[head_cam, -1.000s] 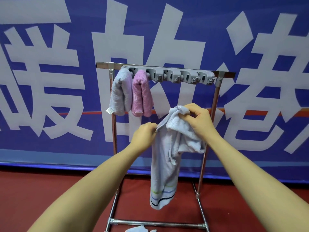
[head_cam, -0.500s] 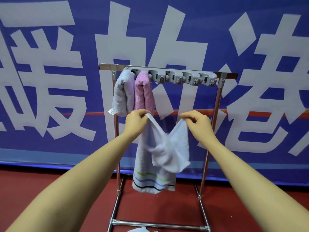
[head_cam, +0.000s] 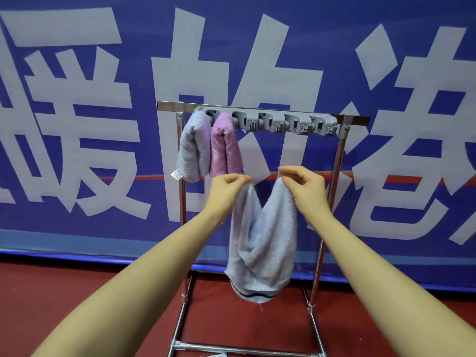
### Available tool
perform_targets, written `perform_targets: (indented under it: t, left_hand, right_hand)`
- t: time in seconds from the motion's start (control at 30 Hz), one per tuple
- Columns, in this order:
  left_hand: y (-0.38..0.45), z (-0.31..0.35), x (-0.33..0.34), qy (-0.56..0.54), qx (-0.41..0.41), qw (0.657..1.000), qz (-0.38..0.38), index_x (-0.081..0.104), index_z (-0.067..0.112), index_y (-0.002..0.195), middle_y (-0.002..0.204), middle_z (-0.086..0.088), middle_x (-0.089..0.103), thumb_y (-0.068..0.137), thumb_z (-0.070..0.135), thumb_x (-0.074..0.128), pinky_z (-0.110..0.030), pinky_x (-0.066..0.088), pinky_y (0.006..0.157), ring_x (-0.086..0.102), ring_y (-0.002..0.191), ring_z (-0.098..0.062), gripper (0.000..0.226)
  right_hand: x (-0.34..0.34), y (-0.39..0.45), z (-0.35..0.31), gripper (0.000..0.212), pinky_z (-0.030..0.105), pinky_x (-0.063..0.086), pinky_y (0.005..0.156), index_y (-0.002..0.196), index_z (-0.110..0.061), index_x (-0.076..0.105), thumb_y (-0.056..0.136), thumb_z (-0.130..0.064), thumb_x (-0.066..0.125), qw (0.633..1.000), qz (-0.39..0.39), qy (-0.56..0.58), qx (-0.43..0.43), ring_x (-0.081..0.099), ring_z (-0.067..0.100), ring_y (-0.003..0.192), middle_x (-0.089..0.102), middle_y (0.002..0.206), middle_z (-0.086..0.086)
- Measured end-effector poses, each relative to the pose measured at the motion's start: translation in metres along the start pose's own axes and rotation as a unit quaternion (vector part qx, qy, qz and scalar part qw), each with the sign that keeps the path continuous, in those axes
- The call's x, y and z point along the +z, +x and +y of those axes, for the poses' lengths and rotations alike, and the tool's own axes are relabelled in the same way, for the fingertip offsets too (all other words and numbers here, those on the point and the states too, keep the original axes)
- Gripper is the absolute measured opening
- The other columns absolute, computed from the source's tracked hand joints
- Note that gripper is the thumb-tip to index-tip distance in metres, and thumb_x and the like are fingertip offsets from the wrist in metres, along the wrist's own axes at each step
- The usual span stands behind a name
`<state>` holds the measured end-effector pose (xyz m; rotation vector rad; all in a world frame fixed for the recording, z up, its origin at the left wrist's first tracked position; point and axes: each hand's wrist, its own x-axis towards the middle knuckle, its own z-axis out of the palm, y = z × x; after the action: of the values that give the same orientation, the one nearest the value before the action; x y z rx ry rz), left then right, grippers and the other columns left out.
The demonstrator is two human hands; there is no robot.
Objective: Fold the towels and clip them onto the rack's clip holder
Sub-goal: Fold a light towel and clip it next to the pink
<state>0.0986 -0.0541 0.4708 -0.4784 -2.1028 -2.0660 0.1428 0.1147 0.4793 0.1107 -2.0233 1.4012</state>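
Both hands up in front of the rack, each pinching a top corner of one light blue towel [head_cam: 262,243]. Left hand [head_cam: 226,188]: fingers curled, thumb and fingertips pressed together on the towel's left corner. Right hand [head_cam: 304,185]: same pinch on the right corner, other fingers loosely curled. The hands are near each other, so the towel sags in a V between them and hangs down in front of the chrome rack [head_cam: 337,176]. Dark stripe band at the towel's bottom edge, above the rack's lower crossbar, not touching it.

Grey clip holder [head_cam: 283,122] is mounted along the rack's top bar. Two folded towels are already clipped at its left end: a pale blue-grey towel [head_cam: 193,148] with a white care tag at its lower left, and a pink towel [head_cam: 224,145] just beside it on the right, the two touching. Held towel's left corner sits just below the pink one.

Behind: blue banner [head_cam: 77,228] with large white characters. Red floor [head_cam: 77,292] below. A bit of pale fabric [head_cam: 221,354] shows at the bottom edge, under the crossbar; can't tell what it is.
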Motion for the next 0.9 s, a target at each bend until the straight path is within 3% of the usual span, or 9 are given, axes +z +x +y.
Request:
perform_targets:
  t: [0.1,0.17,0.27,0.37,0.47,0.53,0.67,0.8,0.9]
  left_hand:
    - [-0.004,-0.012,0.014,0.133,0.055,0.984,-0.102,0.073,0.021,0.1,0.097,0.01,0.062,0.079,0.03,0.07,-0.026,0.044,0.091,0.057,0.097,-0.01,0.023]
    - [-0.008,-0.017,0.025,0.22,0.072,0.963,-0.138,0.073,0.027,0.09,0.094,0.01,0.056,0.077,0.04,0.067,-0.035,0.041,0.091,0.055,0.095,-0.013,0.019]
    - [-0.01,-0.019,0.034,0.226,0.076,0.968,-0.072,0.051,0.022,0.05,0.07,0.007,0.049,0.083,0.028,0.063,-0.041,0.041,0.08,0.047,0.068,-0.011,0.036]
    - [-0.01,-0.019,0.033,0.222,0.11,0.968,-0.037,0.064,0.015,0.058,0.075,0.003,0.057,0.081,0.024,0.055,-0.049,0.045,0.082,0.055,0.074,-0.017,0.027]
    - [-0.009,-0.019,0.03,0.22,0.159,0.962,-0.035,0.073,0.01,0.074,0.082,-0.002,0.062,0.078,0.023,0.053,-0.049,0.045,0.08,0.058,0.081,-0.019,0.024]
    - [-0.009,-0.02,0.03,0.259,0.214,0.941,-0.037,0.075,0.015,0.081,0.082,-0.001,0.063,0.08,0.021,0.055,-0.04,0.04,0.079,0.056,0.081,-0.019,0.021]
    - [-0.008,-0.027,0.025,0.356,0.323,0.877,-0.015,0.076,0.018,0.087,0.077,0.001,0.064,0.078,0.017,0.059,-0.025,0.019,0.068,0.053,0.078,-0.016,0.019]
    - [-0.006,-0.032,0.018,0.347,0.305,0.887,0.003,0.076,0.015,0.085,0.078,0.0,0.066,0.078,0.016,0.06,-0.026,0.024,0.074,0.056,0.078,-0.019,0.018]
    - [-0.004,-0.033,0.011,0.356,0.284,0.89,-0.03,0.075,0.015,0.092,0.083,0.0,0.066,0.081,0.017,0.059,-0.029,0.026,0.074,0.057,0.084,-0.02,0.02]
  right_hand:
    - [0.005,-0.001,-0.008,0.028,0.015,0.05,0.087,0.109,-0.006,0.067,0.087,0.006,0.056,0.999,-0.034,0.026,-0.011,0.063,0.005,0.099,0.069,0.104,0.001]
    - [0.006,-0.001,-0.012,0.028,0.017,0.05,0.086,0.108,-0.004,0.067,0.085,0.008,0.056,0.998,-0.048,0.036,-0.021,0.064,0.003,0.095,0.069,0.102,0.001]
    - [0.005,-0.001,-0.013,0.026,0.016,0.05,0.084,0.106,-0.005,0.067,0.084,0.007,0.057,0.997,-0.063,0.035,-0.028,0.063,0.002,0.091,0.068,0.1,-0.001]
    - [-0.001,-0.001,-0.007,0.012,0.019,0.05,0.074,0.095,-0.007,0.068,0.09,-0.01,0.058,0.999,-0.032,-0.014,0.003,0.061,0.005,0.078,0.067,0.087,-0.002]
    - [-0.001,-0.003,0.005,0.041,0.035,0.047,0.068,0.078,0.001,0.066,0.09,-0.038,0.058,0.993,-0.032,-0.081,0.082,0.055,0.012,0.064,0.061,0.066,0.009]
    - [0.002,-0.008,0.006,0.05,0.028,0.047,0.066,0.071,0.0,0.068,0.088,-0.046,0.057,0.987,-0.073,-0.066,0.126,0.054,0.01,0.062,0.061,0.063,0.009]
    - [0.01,-0.009,0.003,0.042,0.008,0.042,0.052,0.071,-0.003,0.068,0.087,-0.042,0.061,0.979,-0.095,0.033,0.175,0.054,0.001,0.052,0.059,0.059,0.0]
    - [0.01,-0.007,0.007,0.027,0.02,0.043,0.069,0.078,0.0,0.07,0.084,-0.026,0.067,0.968,-0.182,0.003,0.17,0.054,0.01,0.07,0.063,0.068,0.002]
    - [0.014,-0.009,0.008,0.02,0.019,0.044,0.067,0.072,-0.008,0.069,0.086,-0.023,0.066,0.97,-0.173,0.02,0.17,0.055,0.011,0.069,0.065,0.069,0.003]
